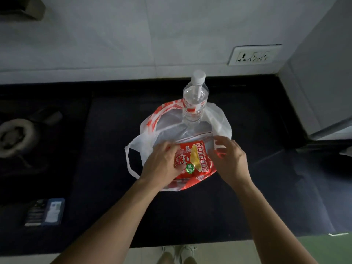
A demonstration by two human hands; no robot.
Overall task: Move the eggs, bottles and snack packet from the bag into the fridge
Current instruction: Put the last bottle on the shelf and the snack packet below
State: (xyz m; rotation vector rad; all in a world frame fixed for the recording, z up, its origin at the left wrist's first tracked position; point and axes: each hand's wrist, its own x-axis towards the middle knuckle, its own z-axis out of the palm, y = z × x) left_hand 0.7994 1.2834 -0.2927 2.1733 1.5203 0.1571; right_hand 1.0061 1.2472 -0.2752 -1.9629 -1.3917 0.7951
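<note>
A person's two bare hands work at a white-and-red plastic bag (219, 121) lying open on a dark surface (114, 206), seen from a head cam looking down. The left hand (162, 161) grips a red snack packet (194, 161) by its 9 o'clock edge, fingers curled over the wrapper, the packet sitting in the bag's mouth at approx. 6 o'clock of the bag. The right hand (228, 159), at 3 o'clock of the packet, is released, fingers spread and loosely bent over the packet's edge and the bag rim; motion blur hides whether it touches either. A clear bottle (195, 100) w/ a white cap stands upright at 12 o'clock of the bag, its base inside the bag's far rim. One bag handle loops out flat at 8 o'clock. At 9 o'clock on the surface, well apart from the bag, sits a stove burner (15, 136); a small dark-and-blue box (45, 212) lies at 8 o'clock, near the front edge. A wall socket (254, 55) is set in the pale wall at 1 o'clock, and a pale appliance (323, 73) fills the 2 to 3 o'clock side. Light shoes (182, 252) show on the floor at 6 o'clock.
</note>
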